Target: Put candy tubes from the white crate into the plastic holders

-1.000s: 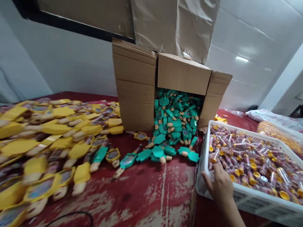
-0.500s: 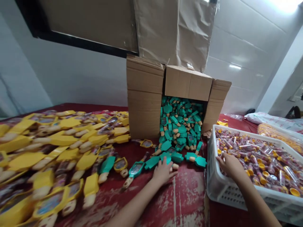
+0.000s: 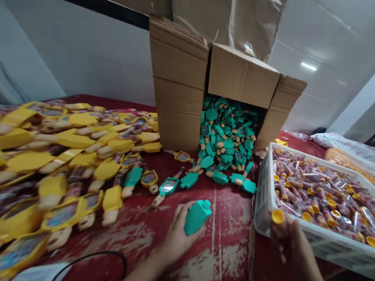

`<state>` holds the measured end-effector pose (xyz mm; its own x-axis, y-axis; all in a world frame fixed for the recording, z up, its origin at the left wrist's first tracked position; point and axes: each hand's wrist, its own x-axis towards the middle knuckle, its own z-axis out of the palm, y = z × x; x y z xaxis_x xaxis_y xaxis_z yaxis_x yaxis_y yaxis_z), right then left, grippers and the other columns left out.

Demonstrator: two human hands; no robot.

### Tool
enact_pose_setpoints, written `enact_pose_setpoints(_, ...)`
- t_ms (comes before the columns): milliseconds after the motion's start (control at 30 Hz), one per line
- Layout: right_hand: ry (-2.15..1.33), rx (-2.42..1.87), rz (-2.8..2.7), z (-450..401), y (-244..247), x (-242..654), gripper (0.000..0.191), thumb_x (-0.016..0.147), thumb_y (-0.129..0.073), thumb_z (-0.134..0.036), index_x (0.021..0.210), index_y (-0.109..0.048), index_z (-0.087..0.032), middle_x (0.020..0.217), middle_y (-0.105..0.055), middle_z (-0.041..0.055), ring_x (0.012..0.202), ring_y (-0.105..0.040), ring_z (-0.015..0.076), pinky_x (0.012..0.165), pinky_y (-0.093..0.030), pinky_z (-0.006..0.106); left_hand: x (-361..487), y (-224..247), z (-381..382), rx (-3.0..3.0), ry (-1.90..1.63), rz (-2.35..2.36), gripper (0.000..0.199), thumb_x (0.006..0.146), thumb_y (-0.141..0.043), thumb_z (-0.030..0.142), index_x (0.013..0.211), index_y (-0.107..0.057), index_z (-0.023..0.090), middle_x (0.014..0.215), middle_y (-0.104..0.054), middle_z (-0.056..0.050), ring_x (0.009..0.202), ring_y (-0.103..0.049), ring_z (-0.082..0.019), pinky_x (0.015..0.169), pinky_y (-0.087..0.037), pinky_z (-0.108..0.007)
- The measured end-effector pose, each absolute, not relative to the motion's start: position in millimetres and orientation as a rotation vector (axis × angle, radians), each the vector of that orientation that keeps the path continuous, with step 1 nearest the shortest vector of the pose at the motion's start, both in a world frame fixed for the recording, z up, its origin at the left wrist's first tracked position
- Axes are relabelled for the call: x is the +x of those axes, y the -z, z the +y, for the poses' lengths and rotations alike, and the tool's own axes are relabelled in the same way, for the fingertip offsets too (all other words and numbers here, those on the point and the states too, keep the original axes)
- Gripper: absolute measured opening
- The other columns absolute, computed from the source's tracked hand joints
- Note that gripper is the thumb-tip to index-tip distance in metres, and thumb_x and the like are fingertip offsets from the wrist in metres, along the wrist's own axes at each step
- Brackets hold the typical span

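My left hand point(image 3: 180, 230) is closed round a green plastic piece point(image 3: 197, 217) above the red tabletop, its wide end pointing away from me. At the near edge of the white basket point(image 3: 263, 195), my right hand point(image 3: 288, 242) grips a small clear tube with a yellow cap point(image 3: 277, 216); blur hides part of the fingers. Many similar tubes point(image 3: 319, 187) fill the basket. Beyond my left hand, green pieces with beige handles point(image 3: 227, 144) spill from a cardboard box point(image 3: 181, 89) lying open towards me.
Many yellow pieces with beige handles point(image 3: 73, 138) cover the left of the red table point(image 3: 181, 249). A black cable point(image 3: 99, 253) curves at the lower left. Behind the basket lies a bag of orange items point(image 3: 348, 162).
My left hand has picked up a green piece and drawn it nearer. My right hand has come out of the basket with a yellow-capped tube. The view has tilted downward.
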<state>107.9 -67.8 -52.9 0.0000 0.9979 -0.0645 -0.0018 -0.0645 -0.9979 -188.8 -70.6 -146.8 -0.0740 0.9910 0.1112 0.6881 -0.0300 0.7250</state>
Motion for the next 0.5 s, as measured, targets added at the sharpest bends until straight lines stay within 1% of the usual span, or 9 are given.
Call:
enact_pose_setpoints(67,-1.211,-1.247,-1.338,-83,68,94,0.052,0.078,-0.048,-0.064,0.092,-0.062,-0.016,0.052,-0.047,-0.0034,0.036,-0.036,0.0073,0.03,-0.029,0.018,-182,128,-97,1.628,-0.961,1.654,0.07,0.072,-0.058,0.048,0.133,-0.032,0.026,0.122,-0.053,-0.009,0.103,-0.057,-0.025,0.087,-0.049,-0.035)
enact_pose_setpoints(100,-1.132,-1.209,-1.461,-88,72,90,0.049,0.078,-0.052,-0.063,0.088,-0.063,-0.017,0.054,-0.051,-0.0022,0.039,-0.041,0.0079,0.033,-0.034,0.018,-178,118,-112,1.591,-0.927,1.573,0.074,0.067,-0.063,0.05,0.131,-0.036,0.028,0.12,-0.056,-0.007,0.101,-0.058,-0.025,0.086,-0.049,-0.034)
enact_pose_setpoints(167,-0.885,-1.08,-1.762,-97,72,86,0.044,0.08,-0.052,-0.061,0.084,-0.064,-0.018,0.061,-0.06,0.0013,0.047,-0.053,0.0109,0.042,-0.044,0.019,-171,98,-138,1.541,-0.86,1.51,0.079,0.056,-0.07,0.056,0.126,-0.046,0.03,0.12,-0.057,-0.005,0.104,-0.056,-0.028,0.09,-0.047,-0.037)
enact_pose_setpoints(233,-0.575,-0.932,-2.057,-105,65,86,0.041,0.084,-0.048,-0.057,0.089,-0.064,-0.02,0.066,-0.065,0.003,0.054,-0.059,0.0132,0.05,-0.049,0.021,-166,80,-154,1.504,-0.831,1.509,0.08,0.049,-0.072,0.061,0.12,-0.055,0.03,0.12,-0.058,-0.004,0.107,-0.054,-0.031,0.094,-0.044,-0.042)
enact_pose_setpoints(300,-0.246,-0.84,-2.252,-112,56,88,0.038,0.086,-0.047,-0.054,0.094,-0.064,-0.021,0.064,-0.064,0.0024,0.055,-0.06,0.0132,0.053,-0.049,0.021,-162,65,-159,1.478,-0.798,1.463,0.076,0.046,-0.071,0.061,0.114,-0.061,0.029,0.113,-0.062,-0.004,0.102,-0.056,-0.03,0.093,-0.044,-0.042)
enact_pose_setpoints(333,-0.114,-0.811,-2.326,-115,52,89,0.037,0.086,-0.049,-0.053,0.096,-0.064,-0.021,0.062,-0.063,0.002,0.055,-0.06,0.013,0.052,-0.049,0.021,-161,58,-158,1.471,-0.765,1.418,0.071,0.046,-0.072,0.059,0.11,-0.063,0.028,0.108,-0.064,-0.003,0.099,-0.057,-0.029,0.09,-0.046,-0.04)
enact_pose_setpoints(400,0.039,-0.762,-2.466,-123,44,91,0.037,0.085,-0.053,-0.051,0.099,-0.064,-0.019,0.062,-0.063,0.002,0.055,-0.061,0.0136,0.052,-0.05,0.022,-160,48,-154,1.471,-0.658,1.316,0.058,0.048,-0.075,0.047,0.103,-0.066,0.029,0.1,-0.067,-0.001,0.09,-0.061,-0.026,0.081,-0.049,-0.034)
enact_pose_setpoints(500,0.058,-0.698,-2.677,-133,31,91,0.035,0.087,-0.052,-0.047,0.101,-0.063,-0.017,0.063,-0.065,0.002,0.056,-0.062,0.0147,0.057,-0.053,0.025,-160,38,-148,1.499,-0.405,1.103,0.038,0.057,-0.072,0.032,0.095,-0.067,0.03,0.088,-0.068,0.003,0.077,-0.063,-0.02,0.07,-0.048,-0.027)
